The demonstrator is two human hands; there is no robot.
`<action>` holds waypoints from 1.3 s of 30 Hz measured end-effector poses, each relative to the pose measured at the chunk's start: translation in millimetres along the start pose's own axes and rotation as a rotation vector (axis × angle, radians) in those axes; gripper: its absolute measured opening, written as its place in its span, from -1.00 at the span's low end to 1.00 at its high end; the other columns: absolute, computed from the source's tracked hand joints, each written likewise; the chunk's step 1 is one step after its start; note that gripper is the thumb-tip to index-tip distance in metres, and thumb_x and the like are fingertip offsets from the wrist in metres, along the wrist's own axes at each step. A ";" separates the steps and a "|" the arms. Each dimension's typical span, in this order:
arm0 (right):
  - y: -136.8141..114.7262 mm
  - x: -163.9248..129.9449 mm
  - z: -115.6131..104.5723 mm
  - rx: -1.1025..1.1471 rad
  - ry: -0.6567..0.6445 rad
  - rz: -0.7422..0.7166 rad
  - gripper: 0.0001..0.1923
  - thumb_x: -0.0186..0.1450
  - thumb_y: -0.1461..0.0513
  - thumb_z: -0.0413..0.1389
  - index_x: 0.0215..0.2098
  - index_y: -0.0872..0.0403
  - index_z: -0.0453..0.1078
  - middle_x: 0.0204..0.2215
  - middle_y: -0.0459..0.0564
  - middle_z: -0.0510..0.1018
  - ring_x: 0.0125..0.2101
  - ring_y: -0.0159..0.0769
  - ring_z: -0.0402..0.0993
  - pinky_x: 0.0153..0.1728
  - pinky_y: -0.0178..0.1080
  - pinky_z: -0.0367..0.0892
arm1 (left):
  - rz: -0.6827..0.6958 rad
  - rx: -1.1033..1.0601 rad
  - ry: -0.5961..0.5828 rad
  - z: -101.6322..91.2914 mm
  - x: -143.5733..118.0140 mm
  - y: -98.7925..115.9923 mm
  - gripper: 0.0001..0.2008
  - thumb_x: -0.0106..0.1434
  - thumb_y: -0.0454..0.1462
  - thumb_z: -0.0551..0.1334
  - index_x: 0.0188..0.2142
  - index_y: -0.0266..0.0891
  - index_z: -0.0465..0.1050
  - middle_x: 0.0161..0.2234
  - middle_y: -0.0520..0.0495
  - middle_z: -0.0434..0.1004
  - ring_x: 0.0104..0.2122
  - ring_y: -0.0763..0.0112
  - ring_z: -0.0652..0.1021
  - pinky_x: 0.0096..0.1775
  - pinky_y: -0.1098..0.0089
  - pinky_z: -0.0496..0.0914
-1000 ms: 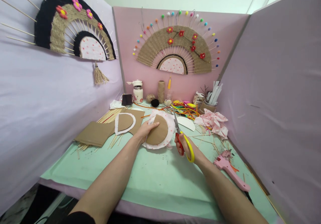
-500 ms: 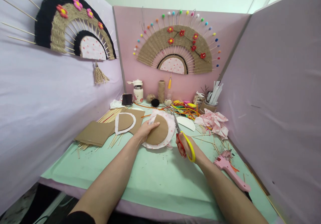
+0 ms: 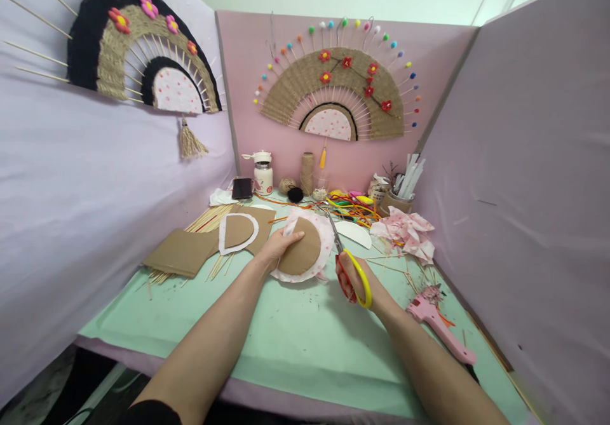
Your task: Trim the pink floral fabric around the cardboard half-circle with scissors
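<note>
On the left wall hangs a woven fan [image 3: 143,56] with a tassel; below it, on the green table [image 3: 295,349], lie a flat cardboard sheet [image 3: 178,253], a bundle of bamboo sticks [image 3: 210,218] and 1 white fabric ring [image 3: 237,233] on brown card. The left hand [image 3: 279,247] grips the near edge of the cardboard half-disc [image 3: 300,255], which sits on dotted white fabric [image 3: 326,247] at table centre, thumb on top. The step in hand appears to be trimming the fabric margin around the card. The right hand [image 3: 355,279] is closed through the yellow and red loops of the scissors [image 3: 347,266], blades pointing up along the fabric's right edge and nearly together. The next cut calls for the blades to follow the curve without nicking the card. Further right lie fabric scraps [image 3: 405,229], loose sticks and a pink glue gun [image 3: 438,323], close to the right forearm; coloured wires [image 3: 352,206] crowd the space beyond the blades.
</note>
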State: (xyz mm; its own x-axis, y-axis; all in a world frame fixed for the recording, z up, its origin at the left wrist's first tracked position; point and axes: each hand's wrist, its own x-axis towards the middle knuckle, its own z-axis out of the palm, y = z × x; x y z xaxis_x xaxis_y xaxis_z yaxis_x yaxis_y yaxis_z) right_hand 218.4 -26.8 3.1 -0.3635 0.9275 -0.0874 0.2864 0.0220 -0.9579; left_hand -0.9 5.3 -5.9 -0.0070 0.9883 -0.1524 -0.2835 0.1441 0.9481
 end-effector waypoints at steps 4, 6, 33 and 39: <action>-0.8 -0.5 0.3 0.014 -0.007 0.007 -0.45 0.19 -0.26 -0.10 -0.52 0.03 0.15 -0.87 -0.26 0.16 -0.87 -0.47 0.07 -0.85 -0.40 0.06 | -0.002 0.009 0.003 -0.5 1.2 -0.7 -0.49 -0.15 -0.09 0.46 -0.22 -0.27 0.51 -0.31 -0.13 0.62 -0.35 0.24 0.58 -0.29 0.32 0.40; 0.2 -0.2 0.6 0.010 0.000 0.006 -0.45 0.18 -0.26 -0.09 -0.53 0.03 0.14 -0.87 -0.26 0.16 -0.87 -0.47 0.07 -0.86 -0.40 0.06 | -0.004 0.011 0.007 -0.6 1.7 -0.8 -0.49 -0.16 -0.09 0.46 -0.22 -0.27 0.51 -0.31 -0.13 0.62 -0.35 0.23 0.58 -0.29 0.31 0.40; 7.4 3.1 0.7 -0.037 -0.036 -0.108 -0.30 0.09 -0.40 -0.27 -0.45 0.03 0.14 -0.81 -0.24 0.15 -0.83 -0.47 0.06 -0.81 -0.36 0.06 | 0.017 0.032 0.008 0.2 1.2 -0.4 -0.53 -0.13 -0.09 0.45 -0.23 -0.25 0.51 -0.29 -0.13 0.62 -0.33 0.23 0.58 -0.27 0.31 0.41; 12.8 8.6 0.9 0.028 -0.033 -0.145 -0.31 0.11 -0.39 -0.27 -0.43 0.04 0.13 -0.72 -0.23 0.16 -0.74 -0.47 0.10 -0.71 -0.35 0.13 | 0.024 0.036 -0.001 0.9 0.4 -0.4 -0.54 -0.12 -0.10 0.45 -0.23 -0.25 0.51 -0.31 -0.12 0.62 -0.34 0.25 0.57 -0.28 0.32 0.41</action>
State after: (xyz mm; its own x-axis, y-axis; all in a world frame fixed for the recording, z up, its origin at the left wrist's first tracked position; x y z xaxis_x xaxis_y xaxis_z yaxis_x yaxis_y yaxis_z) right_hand 218.1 -18.9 -10.1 -0.4287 0.9024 0.0443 0.2043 0.1446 -0.9682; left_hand 0.0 5.6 -6.1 -0.0126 0.9916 -0.1288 -0.2481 0.1217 0.9611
